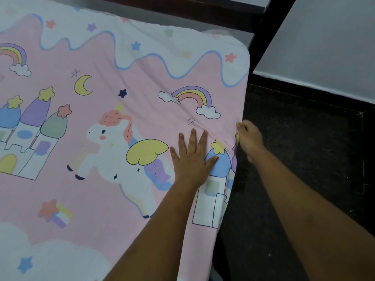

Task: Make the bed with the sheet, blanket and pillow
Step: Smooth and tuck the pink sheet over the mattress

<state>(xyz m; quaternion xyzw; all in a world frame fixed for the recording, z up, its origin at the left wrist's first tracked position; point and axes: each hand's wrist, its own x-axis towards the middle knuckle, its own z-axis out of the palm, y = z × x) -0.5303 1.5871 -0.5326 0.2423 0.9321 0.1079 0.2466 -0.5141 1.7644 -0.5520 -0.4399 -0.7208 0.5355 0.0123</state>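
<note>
Sheet: sheet (pixel 101 122) spread smooth over the bed, far corner at 1 o'clock covered.
Left hand: left hand (pixel 191 159) flat, fingers straight, pressing the sheet.
Right hand: right hand (pixel 248 138) pinches the sheet's side edge, 3 o'clock.
Stage: early, I judge; blanket and pillow not in view.
Room: dark floor (pixel 304 159) at 4 o'clock, grey wall (pixel 328 47) at 1 o'clock.

Pink sheet (pixel 105 63) over bed (pixel 263 31), prob. fitted.

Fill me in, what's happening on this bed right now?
A person is fitting the pink unicorn-print sheet onto the bed. The left hand lies flat on the sheet near its right edge, fingers spread. The right hand pinches the sheet at that edge, where the fabric turns down the side. Small wrinkles run between the hands. No blanket or pillow is in view.
</note>
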